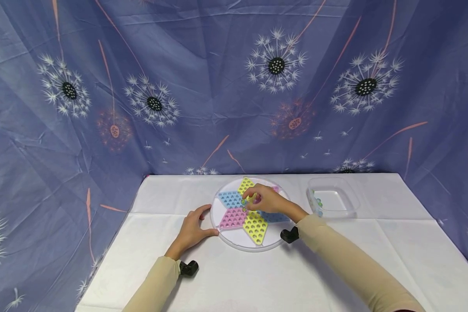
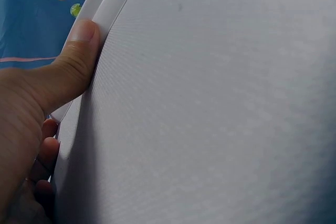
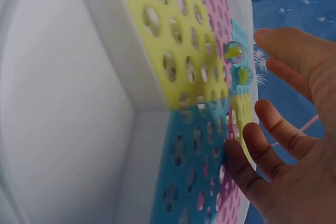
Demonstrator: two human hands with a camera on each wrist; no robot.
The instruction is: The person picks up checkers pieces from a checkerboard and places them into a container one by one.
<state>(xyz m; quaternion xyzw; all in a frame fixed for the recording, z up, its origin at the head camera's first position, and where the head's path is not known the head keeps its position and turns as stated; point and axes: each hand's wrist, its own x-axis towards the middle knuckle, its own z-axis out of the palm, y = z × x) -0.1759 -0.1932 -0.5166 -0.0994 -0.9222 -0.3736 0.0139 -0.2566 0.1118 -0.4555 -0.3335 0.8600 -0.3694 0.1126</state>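
A round white Chinese checkers board (image 1: 226,236) with pink, blue and yellow perforated sections lies on the table. My left hand (image 1: 193,229) holds its left rim, thumb (image 2: 81,51) at the edge and fingertips bent against the side. Over the board's centre is my right hand (image 1: 269,199), its fingers loosely bent and spread, nothing between them. Two clear marbles with yellow-green cores sit in holes near its fingertips: one marble (image 3: 233,51) and, just beside it, another marble (image 3: 244,75). The right hand covers part of the pink and yellow sections in the head view.
To the right of the board stands a clear plastic box (image 1: 351,197) with several blue and green marbles (image 1: 318,202) along its left side. A white cloth (image 1: 296,277) covers the table. Behind it hangs a blue dandelion-print curtain (image 1: 218,86).
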